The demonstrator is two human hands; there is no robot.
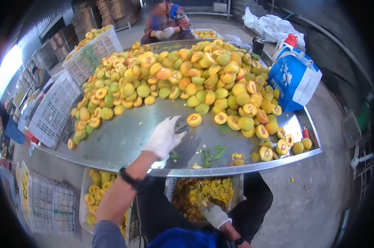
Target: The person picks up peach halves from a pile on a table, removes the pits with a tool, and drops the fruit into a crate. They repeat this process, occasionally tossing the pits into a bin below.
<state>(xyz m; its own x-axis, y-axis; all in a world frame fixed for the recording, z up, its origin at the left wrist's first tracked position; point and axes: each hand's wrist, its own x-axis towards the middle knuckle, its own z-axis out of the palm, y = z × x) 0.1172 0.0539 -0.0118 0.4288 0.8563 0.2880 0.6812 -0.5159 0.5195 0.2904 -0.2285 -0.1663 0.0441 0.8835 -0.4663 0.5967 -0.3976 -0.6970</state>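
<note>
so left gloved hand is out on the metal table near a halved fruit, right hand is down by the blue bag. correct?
Not quite. The head view shows the right hand down over the crate of pits and scraps below the table edge, not by the blue bag. The left hand is on the metal table near a halved fruit.

Right hand's fingers (207, 208) hidden below the table rim (220, 170); co-worker's face blurred.

2 gloved hands in view: left hand (165, 136), right hand (214, 215). 1 metal table (125, 136). 1 big pile of halved fruit (187, 74), too many to count. 1 blue bag (293, 78). 3 white crates (55, 108) at left. 1 co-worker (166, 22) opposite.
</note>
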